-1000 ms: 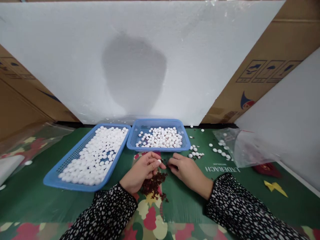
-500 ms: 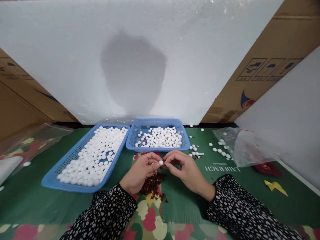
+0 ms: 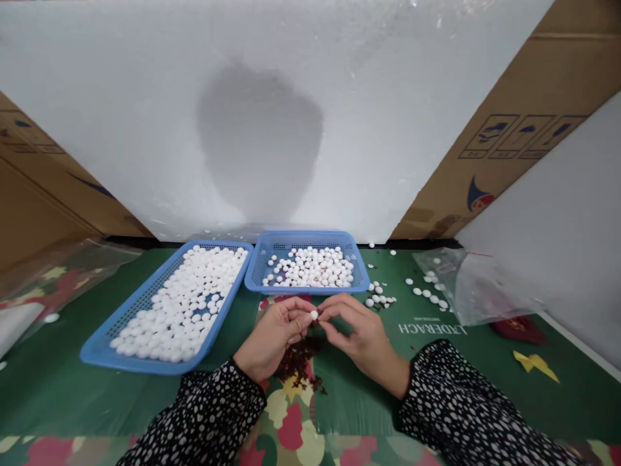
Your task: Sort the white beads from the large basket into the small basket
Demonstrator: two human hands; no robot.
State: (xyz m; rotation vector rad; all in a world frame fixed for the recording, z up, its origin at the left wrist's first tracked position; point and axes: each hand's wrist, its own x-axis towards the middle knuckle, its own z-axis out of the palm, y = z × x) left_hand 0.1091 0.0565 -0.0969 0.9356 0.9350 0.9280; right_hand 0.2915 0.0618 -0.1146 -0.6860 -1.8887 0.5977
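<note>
Coming leftward since a second ago, the right hand (image 3: 361,340) is now meeting the left hand (image 3: 272,340) at a small white ball (image 3: 314,315), which the left hand is still holding. Left thumb and forefinger are pinching the ball at their tips, and the remaining fingers are curling loosely in behind. On the other side, the right thumb and forefinger are arching toward each other, their tips nearly closing just beside the ball; whether they are gripping anything is too small to tell. Both wrists are angling inward, and the forearms are reaching from the near corners of the tabletop (image 3: 354,401) in spotted sleeves (image 3: 213,414). Below the left hand, a heap of dark bits (image 3: 297,366) is lying on the tabletop. Toward the far edge, one blue basket (image 3: 305,290) is holding white balls; a longer basket (image 3: 101,353) is slanting beside it toward the near left corner, carrying many more. Loose balls (image 3: 379,299) and a clear bag (image 3: 480,291) are lying toward the far right corner.
</note>
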